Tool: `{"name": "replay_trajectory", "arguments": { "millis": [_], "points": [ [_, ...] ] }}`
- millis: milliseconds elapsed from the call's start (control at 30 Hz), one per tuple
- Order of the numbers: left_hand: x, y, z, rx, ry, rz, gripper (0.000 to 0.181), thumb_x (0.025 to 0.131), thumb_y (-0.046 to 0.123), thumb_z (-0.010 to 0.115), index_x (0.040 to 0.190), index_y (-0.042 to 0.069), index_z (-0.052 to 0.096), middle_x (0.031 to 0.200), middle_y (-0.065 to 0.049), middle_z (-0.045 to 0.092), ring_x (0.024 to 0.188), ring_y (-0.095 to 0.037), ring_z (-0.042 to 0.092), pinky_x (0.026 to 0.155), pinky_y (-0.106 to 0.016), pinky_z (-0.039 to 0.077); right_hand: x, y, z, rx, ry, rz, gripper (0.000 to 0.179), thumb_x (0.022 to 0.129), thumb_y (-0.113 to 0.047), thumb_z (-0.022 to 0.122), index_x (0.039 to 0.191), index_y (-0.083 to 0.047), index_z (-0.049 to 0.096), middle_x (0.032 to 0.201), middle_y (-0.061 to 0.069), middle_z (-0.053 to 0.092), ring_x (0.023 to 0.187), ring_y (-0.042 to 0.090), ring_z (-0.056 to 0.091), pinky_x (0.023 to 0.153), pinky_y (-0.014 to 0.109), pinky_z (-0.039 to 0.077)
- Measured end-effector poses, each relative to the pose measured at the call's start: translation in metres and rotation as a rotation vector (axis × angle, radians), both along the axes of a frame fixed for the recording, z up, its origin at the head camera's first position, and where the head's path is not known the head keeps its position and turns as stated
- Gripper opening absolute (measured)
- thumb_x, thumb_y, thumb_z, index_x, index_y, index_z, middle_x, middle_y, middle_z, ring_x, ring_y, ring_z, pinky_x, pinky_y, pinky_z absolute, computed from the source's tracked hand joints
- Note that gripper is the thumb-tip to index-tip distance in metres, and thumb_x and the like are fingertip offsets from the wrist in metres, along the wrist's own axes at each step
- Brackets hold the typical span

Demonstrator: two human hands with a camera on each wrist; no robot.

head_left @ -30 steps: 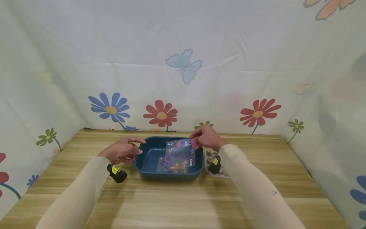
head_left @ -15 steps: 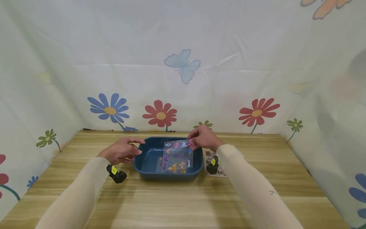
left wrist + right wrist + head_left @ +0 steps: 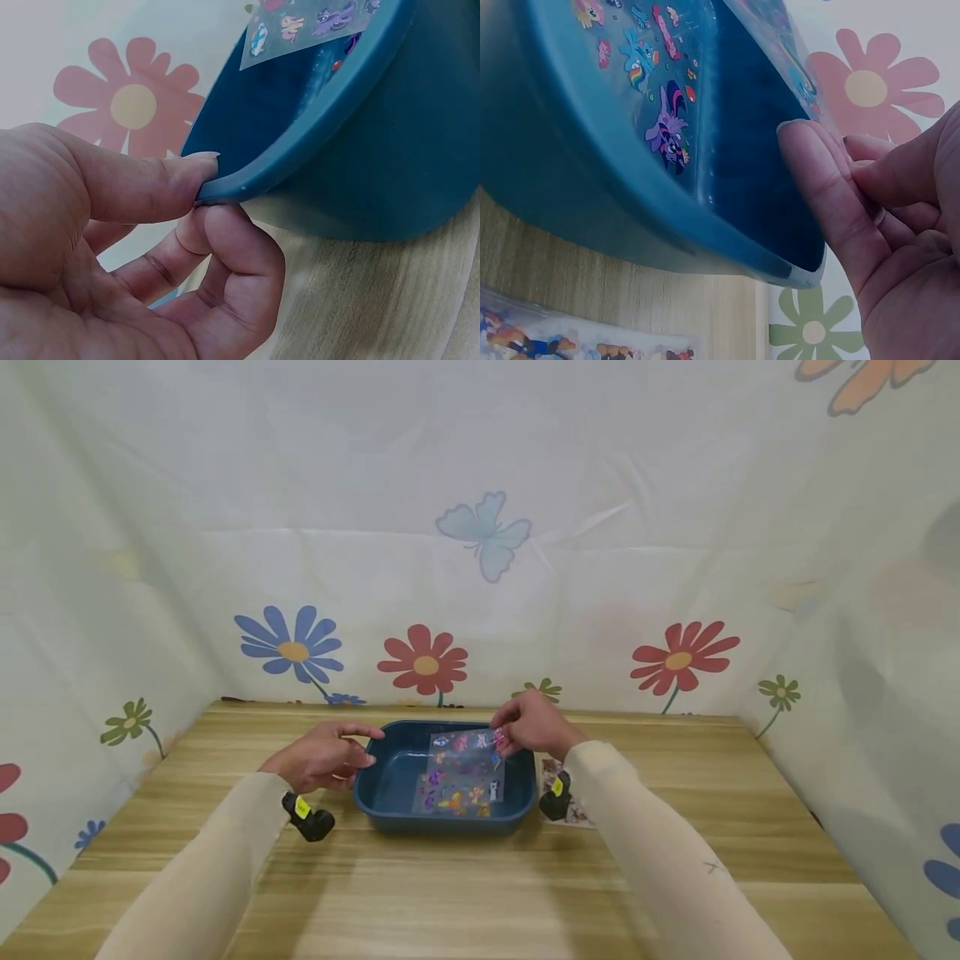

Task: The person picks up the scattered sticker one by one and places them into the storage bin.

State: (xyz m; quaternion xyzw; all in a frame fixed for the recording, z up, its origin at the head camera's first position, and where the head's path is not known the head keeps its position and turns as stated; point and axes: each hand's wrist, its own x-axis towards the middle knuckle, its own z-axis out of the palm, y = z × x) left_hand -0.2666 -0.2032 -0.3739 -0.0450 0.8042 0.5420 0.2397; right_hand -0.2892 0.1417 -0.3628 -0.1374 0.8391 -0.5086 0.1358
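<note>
On a brown wooden table (image 3: 420,893), the left hand (image 3: 322,760) pinches a blue plastic tub (image 3: 442,823); the right hand (image 3: 536,727) pinches a clear picture sheet (image 3: 467,767) by its far right corner.

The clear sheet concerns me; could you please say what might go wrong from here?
The right hand pinches the clear sheet near one corner, so it might slip or curl. The left hand pinches the tub by its rim, so a tug could shift it. The right sleeve appears close to the printed sheet and may brush it.
</note>
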Motion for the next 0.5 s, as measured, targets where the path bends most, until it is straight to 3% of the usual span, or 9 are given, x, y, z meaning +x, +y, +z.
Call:
{"name": "replay_trajectory", "arguments": {
  "millis": [500],
  "points": [
    [-0.0015,-0.0007,-0.0011,0.018,-0.008,0.008,0.059,0.096,0.007,0.070,0.152,0.014,0.050,0.089,-0.004,0.056,0.070,-0.018,0.054,0.064,-0.029,0.052,-0.0001,-0.0105,-0.0021,0.016,-0.008,0.011,0.028,0.093,0.015,0.052,0.113,0.013,0.072,0.093,0.024,0.076,0.065,0.014,0.072,0.068,0.033,0.064]
  ]
}}
